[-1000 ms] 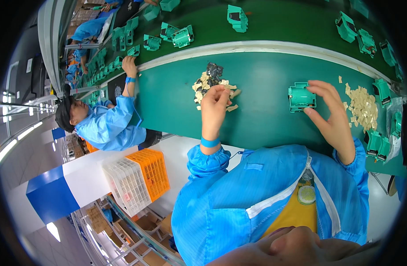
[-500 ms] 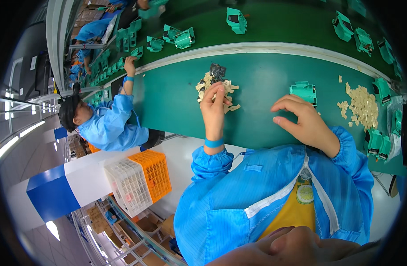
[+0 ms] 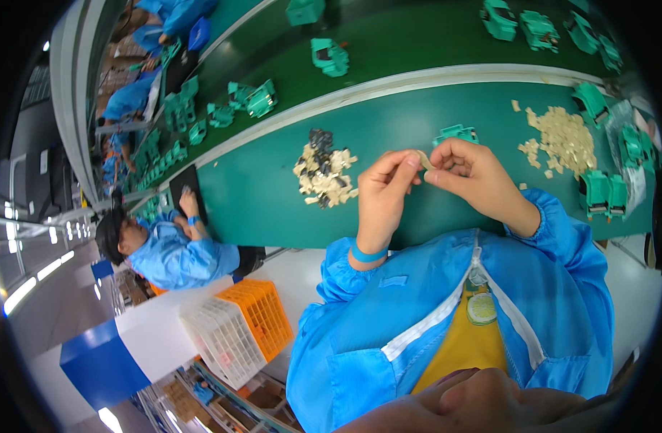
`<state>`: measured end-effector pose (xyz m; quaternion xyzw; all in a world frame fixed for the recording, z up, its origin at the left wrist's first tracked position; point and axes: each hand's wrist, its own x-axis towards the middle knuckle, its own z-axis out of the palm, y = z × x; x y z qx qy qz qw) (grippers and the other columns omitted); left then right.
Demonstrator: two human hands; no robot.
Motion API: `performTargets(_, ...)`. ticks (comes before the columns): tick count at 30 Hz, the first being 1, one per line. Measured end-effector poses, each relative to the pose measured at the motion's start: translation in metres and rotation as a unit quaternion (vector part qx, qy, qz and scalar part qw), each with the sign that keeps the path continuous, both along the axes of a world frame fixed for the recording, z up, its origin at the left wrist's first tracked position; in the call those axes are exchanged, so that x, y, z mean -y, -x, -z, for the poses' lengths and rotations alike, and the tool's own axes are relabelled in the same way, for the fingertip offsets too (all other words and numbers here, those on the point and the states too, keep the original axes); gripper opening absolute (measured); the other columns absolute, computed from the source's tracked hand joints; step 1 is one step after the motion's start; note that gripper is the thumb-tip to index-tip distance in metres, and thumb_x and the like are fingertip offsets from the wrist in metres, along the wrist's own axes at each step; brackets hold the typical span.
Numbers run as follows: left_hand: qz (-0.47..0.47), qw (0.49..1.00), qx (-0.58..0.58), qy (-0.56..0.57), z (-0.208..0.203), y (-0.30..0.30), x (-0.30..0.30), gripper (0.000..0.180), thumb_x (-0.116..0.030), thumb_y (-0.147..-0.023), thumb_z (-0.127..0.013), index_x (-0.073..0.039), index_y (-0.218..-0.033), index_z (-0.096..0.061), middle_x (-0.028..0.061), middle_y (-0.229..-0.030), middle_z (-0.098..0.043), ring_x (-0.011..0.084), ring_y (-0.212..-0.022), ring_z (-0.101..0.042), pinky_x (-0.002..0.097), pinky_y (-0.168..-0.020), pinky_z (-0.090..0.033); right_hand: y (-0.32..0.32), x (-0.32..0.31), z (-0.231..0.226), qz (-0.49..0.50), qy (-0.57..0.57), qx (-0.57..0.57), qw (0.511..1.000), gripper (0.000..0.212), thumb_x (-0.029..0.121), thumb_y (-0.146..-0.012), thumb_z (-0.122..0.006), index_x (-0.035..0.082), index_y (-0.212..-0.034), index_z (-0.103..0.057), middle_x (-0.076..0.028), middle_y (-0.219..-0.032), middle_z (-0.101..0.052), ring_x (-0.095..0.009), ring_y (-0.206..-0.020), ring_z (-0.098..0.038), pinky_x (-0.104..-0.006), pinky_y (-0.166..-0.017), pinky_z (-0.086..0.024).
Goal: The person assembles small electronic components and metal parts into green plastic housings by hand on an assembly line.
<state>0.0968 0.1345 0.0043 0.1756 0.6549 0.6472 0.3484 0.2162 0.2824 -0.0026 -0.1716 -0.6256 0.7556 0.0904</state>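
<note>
In front of my chest my two hands meet over the green tabletop. My left hand (image 3: 386, 189) pinches a small beige piece (image 3: 423, 161) between thumb and fingers. From the other side, the curled fingertips of my right hand (image 3: 481, 173) close on the same piece. Just beyond them sits a green plastic housing (image 3: 457, 133), partly hidden by my right hand. Left of my hands is a loose pile of beige and black pieces (image 3: 324, 173). A larger heap of flat beige pieces (image 3: 564, 141) spreads on the right.
Behind a pale rail (image 3: 389, 81), a dark green conveyor (image 3: 410, 43) carries several green housings. More housings (image 3: 603, 193) and a clear plastic bag (image 3: 623, 119) lie at the right end. A co-worker in blue (image 3: 179, 249) sits at left, near white and orange crates (image 3: 262, 314).
My left hand has left the mixed pile and moved right, bringing a beige piece to my right hand. My right hand's fingers have closed. The co-worker's arm has drawn back from the conveyor.
</note>
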Motion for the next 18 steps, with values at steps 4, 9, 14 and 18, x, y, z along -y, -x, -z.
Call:
performTargets(4,0.102,0.994,0.042,-0.01,-0.001,-0.017,-0.031,0.016,-0.012,-0.1,-0.067,0.002,-0.105,-0.072,0.0017,-0.088,-0.07,0.0063,-0.076,-0.06,0.0209,-0.065,-0.046,-0.039,-0.024,0.011,0.038,0.123,-0.001,0.992,0.014,0.011,-0.095,-0.071,0.001,-0.103,-0.065,-0.002,-0.093,-0.067,-0.01,-0.088,-0.064,-0.0252,-0.075,-0.051)
performTargets(9,0.258,0.964,-0.002,0.071,0.006,-0.04,-0.059,0.012,-0.009,-0.1,-0.065,0.001,-0.102,-0.071,0.0003,-0.085,-0.067,0.0053,-0.075,-0.06,0.021,-0.064,-0.046,-0.085,-0.041,0.012,0.115,0.206,-0.028,0.971,0.01,0.012,-0.097,-0.068,0.003,-0.101,-0.065,-0.002,-0.092,-0.066,-0.01,-0.087,-0.063,-0.0251,-0.078,-0.05)
performTargets(14,0.229,0.97,0.082,-0.028,0.012,-0.068,-0.088,0.015,-0.01,-0.1,-0.065,0.001,-0.109,-0.069,0.003,-0.094,-0.068,0.0097,-0.082,-0.062,0.0233,-0.072,-0.049,-0.098,-0.046,0.016,0.162,0.229,-0.099,0.955,0.012,0.01,-0.097,-0.066,0.004,-0.106,-0.062,-0.002,-0.096,-0.066,-0.01,-0.089,-0.063,-0.0262,-0.082,-0.049)
performTargets(18,0.307,0.939,-0.153,0.017,0.008,-0.066,-0.105,0.019,-0.007,-0.099,-0.066,0.001,-0.116,-0.068,0.0047,-0.098,-0.067,0.0109,-0.085,-0.064,0.0244,-0.073,-0.051,-0.109,-0.059,0.027,0.233,0.188,-0.108,0.948,0.01,0.01,-0.098,-0.066,0.004,-0.105,-0.062,-0.002,-0.094,-0.066,-0.01,-0.086,-0.064,-0.0243,-0.078,-0.05)
